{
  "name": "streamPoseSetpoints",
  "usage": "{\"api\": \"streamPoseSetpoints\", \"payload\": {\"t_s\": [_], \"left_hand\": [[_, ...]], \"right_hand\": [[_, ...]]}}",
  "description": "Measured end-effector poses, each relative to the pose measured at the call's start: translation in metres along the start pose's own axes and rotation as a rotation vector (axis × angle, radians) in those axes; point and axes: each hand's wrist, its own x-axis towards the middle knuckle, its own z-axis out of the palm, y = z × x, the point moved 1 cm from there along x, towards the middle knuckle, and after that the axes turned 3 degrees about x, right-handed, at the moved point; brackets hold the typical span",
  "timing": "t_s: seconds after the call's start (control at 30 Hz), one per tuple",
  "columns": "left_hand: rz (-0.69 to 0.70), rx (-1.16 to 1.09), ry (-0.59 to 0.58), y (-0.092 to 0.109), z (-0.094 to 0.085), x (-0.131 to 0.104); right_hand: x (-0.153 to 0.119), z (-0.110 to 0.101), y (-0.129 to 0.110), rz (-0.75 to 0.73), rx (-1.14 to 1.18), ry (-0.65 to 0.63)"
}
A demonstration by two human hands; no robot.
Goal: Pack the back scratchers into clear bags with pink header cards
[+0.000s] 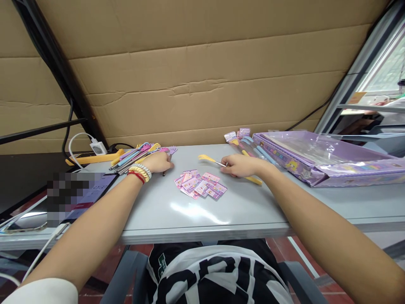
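My right hand [238, 165] is closed around the metal shaft of a yellow back scratcher [207, 158]. Its claw head points left and its yellow handle comes out to the right below the hand. On the left, my left hand [159, 162] is closed on a purple back scratcher [172, 150], whose shaft is partly hidden by the fingers. Beside that hand lies a pile of back scratchers [126, 161] in several colours, with metal shafts. Between the hands, small pink and purple printed cards [201, 184] are spread on the grey table [152, 215].
Several bagged back scratchers [253, 147] with cards lie at the right, against an open purple box [311, 169]. A phone-like screen [90, 194], white cables and a charger [98, 147] are at the left. A cardboard wall [202, 101] stands behind the table.
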Motion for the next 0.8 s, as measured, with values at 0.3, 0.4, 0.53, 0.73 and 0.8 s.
{"api": "streamPoseSetpoints", "payload": {"t_s": [0.3,0.4,0.53,0.73,0.8], "left_hand": [[0.016,0.018,-0.027,-0.0019,0.0024,0.0024],[0.022,0.042,-0.055,-0.0033,0.0033,0.0039],[0.006,0.072,-0.051,-0.0051,0.0044,0.0059],[-0.001,0.056,-0.071,-0.0031,0.003,0.004],[0.01,0.053,-0.071,-0.0016,0.0021,0.0026]], "right_hand": [[-0.0013,0.0003,-0.0019,-0.013,0.068,-0.008],[-0.0025,-0.0008,-0.0036,-0.053,0.094,0.051],[-0.0023,-0.0027,-0.003,-0.127,0.196,0.195],[-0.0003,-0.0066,0.0022,-0.374,0.82,0.327],[-0.0008,-0.009,0.0032,-0.418,1.023,0.327]]}}
